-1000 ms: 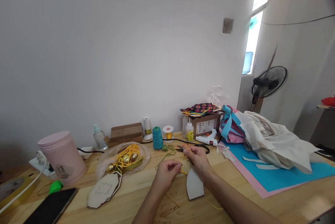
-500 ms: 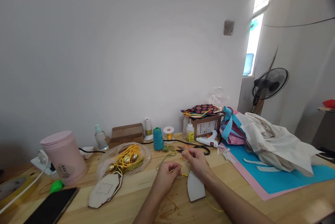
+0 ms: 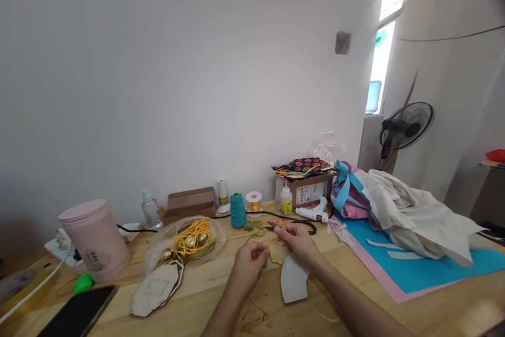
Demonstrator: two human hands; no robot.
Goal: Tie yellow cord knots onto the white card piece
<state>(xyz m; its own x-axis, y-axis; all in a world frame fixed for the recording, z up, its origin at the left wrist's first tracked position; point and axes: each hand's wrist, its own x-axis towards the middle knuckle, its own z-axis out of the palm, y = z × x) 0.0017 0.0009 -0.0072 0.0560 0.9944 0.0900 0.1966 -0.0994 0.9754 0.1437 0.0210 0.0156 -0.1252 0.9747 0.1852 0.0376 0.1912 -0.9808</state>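
Left hand (image 3: 251, 261), lower centre: thumb and forefinger closed in a pinch on yellow cord (image 3: 275, 261).
Right hand (image 3: 299, 241), just right of it: fingertips drawn together; whether a strand lies between them cannot be told.
Yellow cord: runs from the left fingertips to the upper left edge of a curved white card (image 3: 294, 280), lower centre, partly behind the right hand. Loose lengths lie on the table (image 3: 193, 310) at the bottom of the frame.
Scissors (image 3: 312, 228): lying beyond the right hand, unheld.
Progress, as judged: card already shaped; cord brought to its edge, fastening not discernible; cord handling unfinished, ends loose.
Change against the frame half a second ago: the strand then upright between the hands no longer shows clearly; the cord now bends from the left fingertips towards the card. Card practically unmoved.
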